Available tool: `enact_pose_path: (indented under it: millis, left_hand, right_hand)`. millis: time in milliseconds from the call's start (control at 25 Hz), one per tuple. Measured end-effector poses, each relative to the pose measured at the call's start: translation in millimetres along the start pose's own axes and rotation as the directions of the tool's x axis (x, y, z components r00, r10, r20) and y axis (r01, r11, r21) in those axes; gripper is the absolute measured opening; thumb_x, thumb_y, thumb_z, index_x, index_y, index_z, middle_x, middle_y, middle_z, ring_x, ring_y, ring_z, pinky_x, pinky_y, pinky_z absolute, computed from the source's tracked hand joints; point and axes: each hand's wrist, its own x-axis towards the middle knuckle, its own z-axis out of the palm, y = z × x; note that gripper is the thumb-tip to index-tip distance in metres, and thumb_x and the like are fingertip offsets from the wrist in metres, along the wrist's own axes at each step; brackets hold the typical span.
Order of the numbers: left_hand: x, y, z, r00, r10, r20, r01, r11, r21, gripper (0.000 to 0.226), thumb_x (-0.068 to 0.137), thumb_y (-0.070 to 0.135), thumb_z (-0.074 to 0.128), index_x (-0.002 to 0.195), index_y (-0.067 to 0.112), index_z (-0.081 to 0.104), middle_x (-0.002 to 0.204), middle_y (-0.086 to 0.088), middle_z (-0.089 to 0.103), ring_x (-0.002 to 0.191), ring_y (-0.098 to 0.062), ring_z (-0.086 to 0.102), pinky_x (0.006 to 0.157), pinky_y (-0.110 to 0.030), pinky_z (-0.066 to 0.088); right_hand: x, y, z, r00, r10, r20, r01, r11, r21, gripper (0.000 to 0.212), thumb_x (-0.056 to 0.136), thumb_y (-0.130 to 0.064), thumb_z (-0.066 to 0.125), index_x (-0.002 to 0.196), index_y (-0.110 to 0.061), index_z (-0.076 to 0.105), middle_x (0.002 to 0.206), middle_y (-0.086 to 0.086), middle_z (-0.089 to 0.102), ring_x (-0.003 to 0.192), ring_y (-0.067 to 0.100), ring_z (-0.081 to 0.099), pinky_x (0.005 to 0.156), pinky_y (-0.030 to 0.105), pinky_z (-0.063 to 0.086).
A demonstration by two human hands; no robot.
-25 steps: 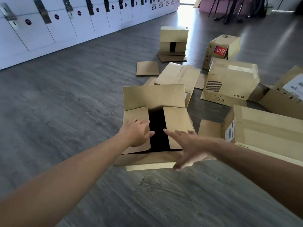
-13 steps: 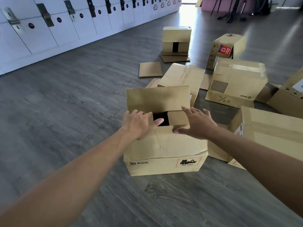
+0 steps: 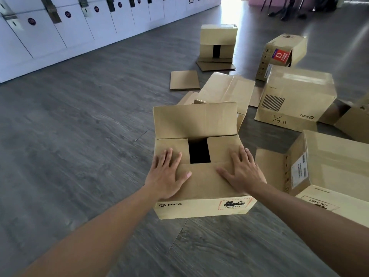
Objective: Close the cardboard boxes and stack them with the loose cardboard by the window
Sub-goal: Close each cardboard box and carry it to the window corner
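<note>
Box: PICO box (image 3: 201, 206) on the grey floor (image 3: 79, 136) before me, far flap (image 3: 194, 118) upright.
Hands: my left hand (image 3: 166, 176) and right hand (image 3: 242, 172) press flat, fingers spread, on the near flap (image 3: 203, 180).
Room: bare floor left; 1 open box (image 3: 329, 170) just right.

Grey wood-plank floor (image 3: 79, 136) fills the room; white lockers (image 3: 99, 23) run from 9 toward 12 o'clock, and bright glare (image 3: 229, 5) falls at 12 o'clock.

Two bare forearms, no sleeves in view; left hand (image 3: 166, 177) and right hand (image 3: 242, 172) ungloved, without rings, watch or bracelet showing.
</note>
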Motion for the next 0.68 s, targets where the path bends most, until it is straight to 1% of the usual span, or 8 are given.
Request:
enact_pose_path:
  millis: [120,200,280,400,480,600,680]
  left_hand:
    - [9,-6,-6,0.998,-0.053,-0.024,0.051,0.997,-0.059,0.091,0.088,0.081,0.001,0.158,0.026,-0.017,0.164,-0.009,-0.024,0.151,-0.023,-0.025,0.123,-0.046,-0.014]
    - [20,-12,-16,0.989,-0.142,-0.050,0.129,0.972,-0.195,0.098,0.085,0.084,0.004,0.159,0.023,-0.016,0.165,-0.010,-0.021,0.152,-0.024,-0.020,0.121,-0.042,-0.015]
    - [33,-19,-29,0.969,-0.234,-0.075,0.195,0.918,-0.344,0.102,0.084,0.087,0.008,0.159,0.022,-0.015,0.166,-0.008,-0.019,0.153,-0.023,-0.016,0.118,-0.039,-0.013]
    - [51,-31,-46,0.947,-0.319,-0.042,0.258,0.832,-0.491,0.101,0.086,0.086,0.013,0.160,0.021,-0.012,0.168,-0.008,-0.010,0.155,-0.026,-0.006,0.124,-0.047,-0.003]
    - [59,-34,-55,0.941,-0.338,-0.011,0.276,0.785,-0.554,0.099,0.087,0.085,0.015,0.160,0.022,-0.009,0.169,-0.007,-0.004,0.155,-0.030,0.000,0.123,-0.052,0.004]
    - [65,-33,-64,0.934,-0.356,-0.022,0.268,0.743,-0.614,0.096,0.089,0.082,0.021,0.161,0.023,-0.006,0.169,-0.005,0.003,0.154,-0.033,0.005,0.121,-0.055,0.010]
    - [67,-32,-64,0.925,-0.380,-0.006,0.277,0.686,-0.673,0.094,0.091,0.078,0.029,0.161,0.025,-0.005,0.169,-0.004,0.008,0.154,-0.034,0.008,0.120,-0.056,0.012]
  right_hand:
    - [2,0,1,1.000,-0.010,-0.020,0.010,1.000,0.007,0.108,0.073,-0.092,0.011,0.157,-0.025,0.012,0.166,0.005,-0.008,0.153,0.023,-0.008,0.119,0.049,0.020]
    - [2,0,2,0.999,-0.018,-0.029,0.018,1.000,0.002,0.107,0.073,-0.092,0.010,0.157,-0.025,0.013,0.166,0.006,-0.008,0.153,0.023,-0.008,0.120,0.048,0.020]
    - [0,1,4,0.999,-0.026,-0.035,0.026,1.000,0.004,0.106,0.074,-0.091,0.009,0.157,-0.025,0.013,0.166,0.007,-0.008,0.153,0.024,-0.008,0.121,0.047,0.018]
    - [1,1,4,0.999,-0.030,-0.041,0.030,1.000,-0.004,0.103,0.077,-0.088,0.013,0.157,-0.024,0.013,0.166,0.007,-0.007,0.153,0.024,-0.008,0.122,0.046,0.018]
    - [1,2,4,0.999,-0.026,-0.047,0.026,1.000,-0.006,0.101,0.079,-0.087,0.016,0.157,-0.023,0.014,0.166,0.008,-0.006,0.153,0.024,-0.007,0.122,0.045,0.018]
    - [1,2,6,0.997,-0.032,-0.068,0.032,0.999,0.002,0.100,0.079,-0.086,0.017,0.156,-0.023,0.017,0.166,0.008,-0.004,0.153,0.024,-0.006,0.122,0.044,0.018]
    - [1,2,7,0.996,-0.040,-0.085,0.040,0.999,-0.001,0.099,0.080,-0.087,0.015,0.156,-0.023,0.018,0.166,0.008,-0.003,0.152,0.024,-0.005,0.121,0.044,0.019]
